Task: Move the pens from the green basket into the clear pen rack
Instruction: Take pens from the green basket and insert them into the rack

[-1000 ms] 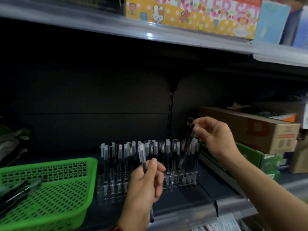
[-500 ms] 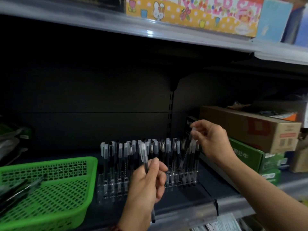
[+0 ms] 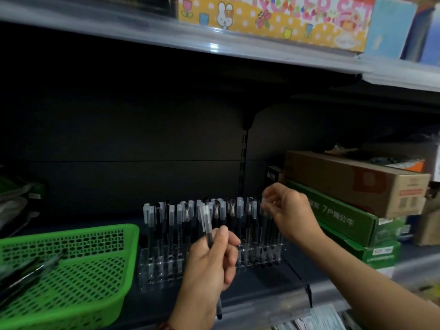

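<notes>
At the far left of the shelf [image 3: 262, 284], some plastic-wrapped packs [image 3: 16, 194] lay in the dark, too dim to make out. Next to them stood the green basket [image 3: 102, 289], with a few loose pens [image 3: 31, 270] lying flat in its left part. Just beside the basket's right wall stood the clear pen rack [image 3: 164, 272]. Its racked pens [image 3: 171, 217] stood upright in rows, most with clear caps on top.

Your left hand [image 3: 209, 265] was in front of the rack's middle. Its grip was closed round one spare pen [image 3: 206, 225], fingers curled and thumb laid along the barrel. That pen stood nearly upright, cap up, tilted a little to the left, and its lower end stuck out below your palm.

Your right hand [image 3: 292, 213] was over the rack's right end, fingers curled, its grip pinching the cap of the end pen [image 3: 264, 210]. That pen stood upright among the others, and blur hid whether its tip sat in a slot.

Further right, a small black box [image 3: 272, 175] stood at the back. Beside it, a brown cardboard box [image 3: 352, 182] lay on stacked green boxes [image 3: 345, 220].

On the upper shelf [image 3: 95, 27] sat a yellow cartoon-printed box [image 3: 273, 20] with a blue box [image 3: 388, 27] at its right.
</notes>
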